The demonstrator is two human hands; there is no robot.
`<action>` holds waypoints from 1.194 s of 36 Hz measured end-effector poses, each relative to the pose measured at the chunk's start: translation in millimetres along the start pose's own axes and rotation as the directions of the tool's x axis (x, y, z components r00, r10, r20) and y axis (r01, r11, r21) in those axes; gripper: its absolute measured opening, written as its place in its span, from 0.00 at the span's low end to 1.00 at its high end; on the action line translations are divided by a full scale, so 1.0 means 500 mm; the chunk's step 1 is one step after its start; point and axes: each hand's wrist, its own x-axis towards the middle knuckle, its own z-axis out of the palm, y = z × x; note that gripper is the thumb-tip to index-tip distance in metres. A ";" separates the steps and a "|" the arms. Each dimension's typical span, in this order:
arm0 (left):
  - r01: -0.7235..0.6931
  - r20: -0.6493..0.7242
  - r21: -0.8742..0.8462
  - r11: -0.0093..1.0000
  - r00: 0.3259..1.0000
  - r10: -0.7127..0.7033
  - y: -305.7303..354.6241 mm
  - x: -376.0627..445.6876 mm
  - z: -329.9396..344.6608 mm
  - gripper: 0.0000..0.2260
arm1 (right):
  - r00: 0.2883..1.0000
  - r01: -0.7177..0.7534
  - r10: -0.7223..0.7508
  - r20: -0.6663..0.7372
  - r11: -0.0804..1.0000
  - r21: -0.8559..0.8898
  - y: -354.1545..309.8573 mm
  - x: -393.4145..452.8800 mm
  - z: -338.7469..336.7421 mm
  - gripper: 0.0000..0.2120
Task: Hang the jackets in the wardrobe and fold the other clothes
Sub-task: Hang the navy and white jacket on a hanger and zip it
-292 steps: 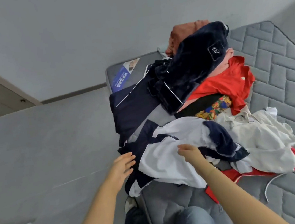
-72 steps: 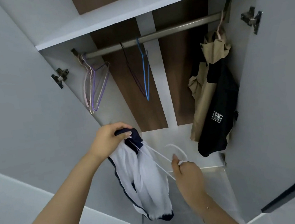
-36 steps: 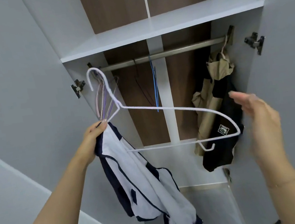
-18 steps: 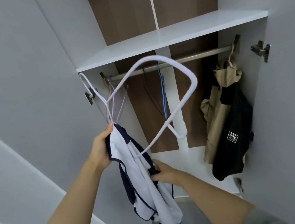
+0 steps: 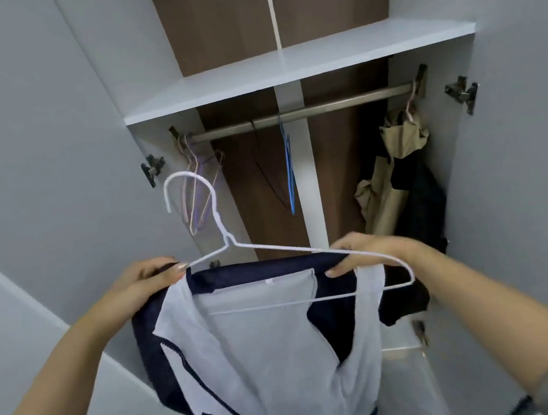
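A white and navy jacket (image 5: pixel 269 346) hangs open in front of me, its navy collar stretched between both hands. My left hand (image 5: pixel 144 288) grips the collar's left end. My right hand (image 5: pixel 371 252) pinches the collar's right end together with the arm of a white wire hanger (image 5: pixel 220 227). The hanger's hook points up and its bottom bar lies across the jacket's inside. Behind it stands the open wardrobe with its metal rail (image 5: pixel 306 113).
On the rail hang several bare wire hangers at the left (image 5: pixel 198 189), a blue hanger (image 5: pixel 289 171) in the middle and a tan and black jacket (image 5: pixel 402 191) at the right. A white shelf (image 5: pixel 300 66) sits above the rail. Open doors flank both sides.
The hanger has swung upright and now sits inside the jacket's collar. My right hand rose from the jacket's lower part to the collar's right end, spreading the jacket open.
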 end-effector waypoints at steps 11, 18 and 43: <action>-0.023 -0.181 0.381 0.924 0.978 0.099 0.031 0.036 0.097 0.18 | 0.812 -0.238 -0.018 -0.583 0.903 -0.359 -0.051 -0.108 -0.092 0.20; -0.011 -0.297 0.601 0.799 0.925 0.237 0.047 0.036 0.139 0.13 | 0.658 -0.425 -0.035 -0.753 0.807 -0.409 -0.062 -0.152 -0.068 0.17; -0.305 -0.289 0.008 0.952 0.911 0.294 0.086 0.039 0.102 0.04 | 0.728 0.159 -0.392 -0.562 0.895 -0.418 -0.153 -0.195 0.043 0.12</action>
